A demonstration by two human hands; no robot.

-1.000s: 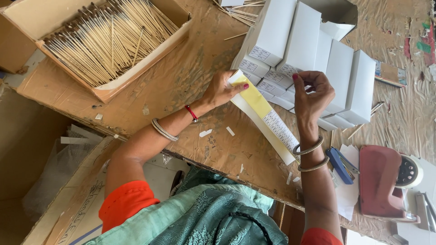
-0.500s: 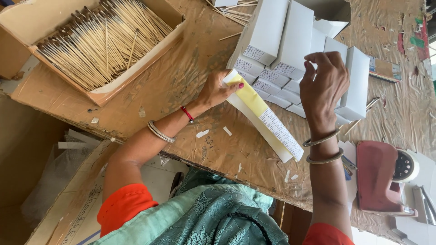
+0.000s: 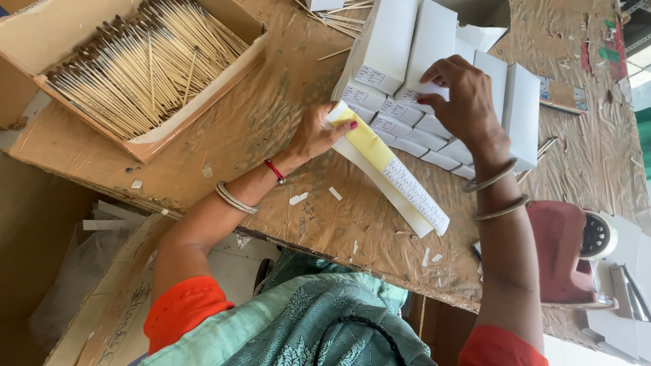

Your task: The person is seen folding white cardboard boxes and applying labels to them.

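- The left hand [image 3: 313,133] is laid flat on the near end of a long strip of labels [image 3: 390,169], its fingers loosely spread and pressing the yellow backing down on the brown paper-covered table [image 3: 224,163]; nothing is clasped.
- The right hand [image 3: 461,98] is set on a stack of narrow white boxes [image 3: 407,61], its fingertips curled against the end of one box; whether a label is pinched there cannot be told.
- The label strip lies slantwise between the two hands, just beside the lower boxes.
- An open cardboard box of thin sticks [image 3: 142,68] stands well apart to the left.
- A red tape dispenser [image 3: 563,251] sits near the right forearm.
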